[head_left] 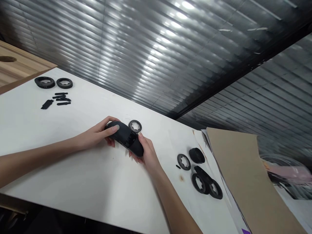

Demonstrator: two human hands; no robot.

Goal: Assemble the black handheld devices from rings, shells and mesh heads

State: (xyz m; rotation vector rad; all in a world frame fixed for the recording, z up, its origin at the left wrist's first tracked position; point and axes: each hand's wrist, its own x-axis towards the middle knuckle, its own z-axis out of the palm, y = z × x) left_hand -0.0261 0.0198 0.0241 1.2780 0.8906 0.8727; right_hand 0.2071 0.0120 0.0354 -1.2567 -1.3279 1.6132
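Both my hands hold a long black plastic housing (126, 138) just above the white table (73, 182). My left hand (102, 133) wraps its left end, thumb on top. My right hand (146, 152) grips its right end from below, fingers curled round it. A black toothed ring (135, 126) lies on the table just behind the housing.
To the right lie several black rings and a dome-shaped cap (197, 155), next to a sheet of brown cardboard (243, 175). At the far left are two black rings (45, 82) and several small black strips (60, 99). A wooden board (17, 65) adjoins the table's left corner.
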